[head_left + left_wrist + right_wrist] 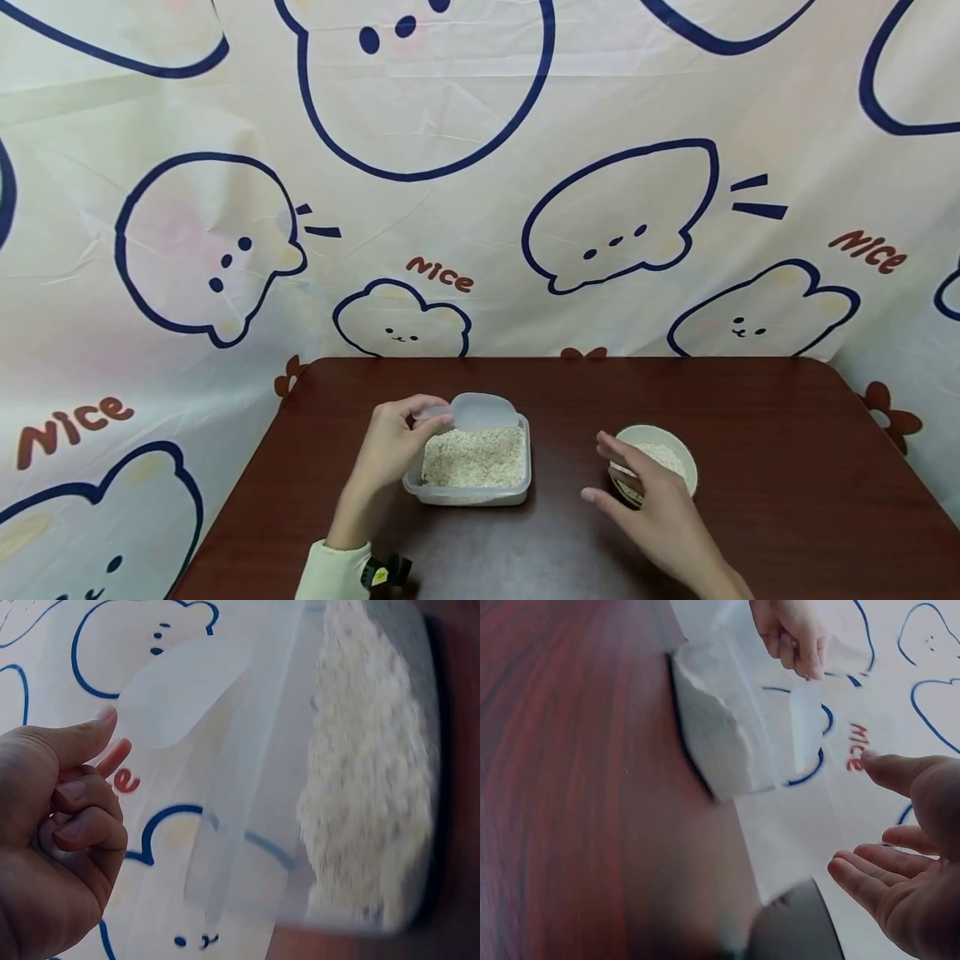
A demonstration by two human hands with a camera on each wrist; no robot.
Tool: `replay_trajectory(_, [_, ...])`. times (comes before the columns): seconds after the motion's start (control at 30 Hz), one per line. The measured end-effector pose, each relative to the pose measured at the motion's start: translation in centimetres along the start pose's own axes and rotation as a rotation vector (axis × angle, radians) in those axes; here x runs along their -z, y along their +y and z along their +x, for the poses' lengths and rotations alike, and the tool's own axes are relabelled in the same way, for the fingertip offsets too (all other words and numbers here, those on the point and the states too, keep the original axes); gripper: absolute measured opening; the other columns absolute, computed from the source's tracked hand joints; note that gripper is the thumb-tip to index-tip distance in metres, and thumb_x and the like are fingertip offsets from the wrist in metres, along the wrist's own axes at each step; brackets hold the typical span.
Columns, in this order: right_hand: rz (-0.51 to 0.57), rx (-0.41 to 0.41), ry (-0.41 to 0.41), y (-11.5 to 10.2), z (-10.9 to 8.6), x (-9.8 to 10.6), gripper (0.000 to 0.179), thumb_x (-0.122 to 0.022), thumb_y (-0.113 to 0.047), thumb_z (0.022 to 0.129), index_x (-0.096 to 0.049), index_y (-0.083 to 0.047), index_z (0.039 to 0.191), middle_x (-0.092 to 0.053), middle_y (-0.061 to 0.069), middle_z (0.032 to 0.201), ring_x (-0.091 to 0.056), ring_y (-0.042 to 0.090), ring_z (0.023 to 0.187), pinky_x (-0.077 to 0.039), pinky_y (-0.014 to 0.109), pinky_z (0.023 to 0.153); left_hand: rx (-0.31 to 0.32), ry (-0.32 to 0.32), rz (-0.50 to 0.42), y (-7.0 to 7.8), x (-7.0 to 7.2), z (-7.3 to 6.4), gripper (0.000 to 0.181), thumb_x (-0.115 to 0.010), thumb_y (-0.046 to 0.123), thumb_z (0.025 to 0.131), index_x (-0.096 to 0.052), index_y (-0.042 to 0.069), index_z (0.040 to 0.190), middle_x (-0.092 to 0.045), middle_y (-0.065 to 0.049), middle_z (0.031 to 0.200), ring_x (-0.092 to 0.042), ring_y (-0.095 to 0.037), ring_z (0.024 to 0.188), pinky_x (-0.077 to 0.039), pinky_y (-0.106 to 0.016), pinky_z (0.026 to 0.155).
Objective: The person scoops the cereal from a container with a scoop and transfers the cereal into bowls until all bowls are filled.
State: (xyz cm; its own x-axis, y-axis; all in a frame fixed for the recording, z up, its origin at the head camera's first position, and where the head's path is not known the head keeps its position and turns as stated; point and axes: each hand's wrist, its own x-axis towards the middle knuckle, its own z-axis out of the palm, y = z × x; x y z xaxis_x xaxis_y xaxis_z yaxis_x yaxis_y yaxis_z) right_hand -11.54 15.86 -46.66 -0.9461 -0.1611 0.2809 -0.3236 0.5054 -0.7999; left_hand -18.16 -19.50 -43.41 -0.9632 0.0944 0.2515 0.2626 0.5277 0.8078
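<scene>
My left hand (pixel 397 437) pinches the handle of a translucent plastic scoop (pixel 483 411) between thumb and forefinger. The scoop's rounded blade overlaps the far side of a clear rectangular container (pixel 480 498). Pale grain (pixel 474 458) fills much of that container. In the left wrist view the scoop (pixel 176 697) stands beyond the thumb, its other fingers curled. My right hand (pixel 652 508) has its fingers spread and holds nothing. It hovers at the near left side of a round bowl (pixel 692 471), hiding part of it. Inside the bowl lies white grain (pixel 663 455).
Both containers stand on a dark brown table (pixel 570 542). A pale curtain (pixel 480 208) with cartoon outlines hangs right behind the table's far edge and along its sides. A black strap (pixel 386 572) sits at the left sleeve.
</scene>
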Motion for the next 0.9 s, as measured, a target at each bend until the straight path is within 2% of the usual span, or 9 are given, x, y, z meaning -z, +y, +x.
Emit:
replay_trajectory(0.2, [0.073,0.018,-0.061,0.1,0.7,-2.5,0.071,-0.092,-0.017,0.086,-0.06,-0.01,0.15,-0.068,0.012,0.145,-0.072,0.032,0.127,-0.061,0.031,0.098,0.011,0.003,0.069,-1.3,1.7,-0.9,0.01,-0.082,0.015,0.096,-0.081,0.014,0.106,-0.037,0.007,0.057,-0.029,-0.003,0.048,-0.03,-0.022,0.047])
replay_trajectory(0.4, [0.123,-0.038,-0.123,0.1,1.5,-4.4,0.073,-0.092,-0.019,0.087,-0.059,-0.005,0.15,-0.066,0.018,0.147,-0.07,0.034,0.129,-0.061,0.031,0.098,0.009,-0.016,0.147,-2.2,3.4,-1.5,0.011,-0.082,0.017,0.096,-0.081,0.012,0.105,-0.036,0.008,0.059,-0.03,-0.003,0.049,-0.032,-0.023,0.048])
replay_trajectory(0.63, [0.156,-0.05,-0.215,0.4,2.2,-5.8,0.077,-0.088,-0.031,0.091,-0.053,-0.001,0.154,-0.062,0.021,0.151,-0.066,0.038,0.134,-0.06,0.033,0.1,-0.036,-0.042,0.253,-2.3,4.9,-1.5,0.007,-0.084,0.015,0.094,-0.081,0.013,0.1,-0.043,0.009,0.061,-0.039,-0.003,0.054,-0.038,-0.023,0.052])
replay_trajectory(0.8, [0.176,-0.097,-0.242,0.7,2.4,-6.9,0.08,-0.089,-0.03,0.09,-0.053,-0.005,0.156,-0.061,0.018,0.153,-0.065,0.035,0.137,-0.059,0.029,0.102,-0.051,-0.081,0.285,-1.9,5.5,-1.3,0.007,-0.083,0.013,0.094,-0.081,0.011,0.1,-0.047,0.008,0.063,-0.042,-0.004,0.055,-0.04,-0.023,0.052])
replay_trajectory(0.9, [0.178,-0.092,-0.239,0.8,2.5,-7.5,0.079,-0.09,-0.031,0.09,-0.054,-0.006,0.155,-0.062,0.018,0.152,-0.065,0.035,0.136,-0.059,0.031,0.102,-0.059,-0.117,0.31,-1.6,5.7,-1.2,0.007,-0.083,0.014,0.095,-0.082,0.01,0.101,-0.051,0.007,0.065,-0.043,-0.004,0.056,-0.041,-0.023,0.053])
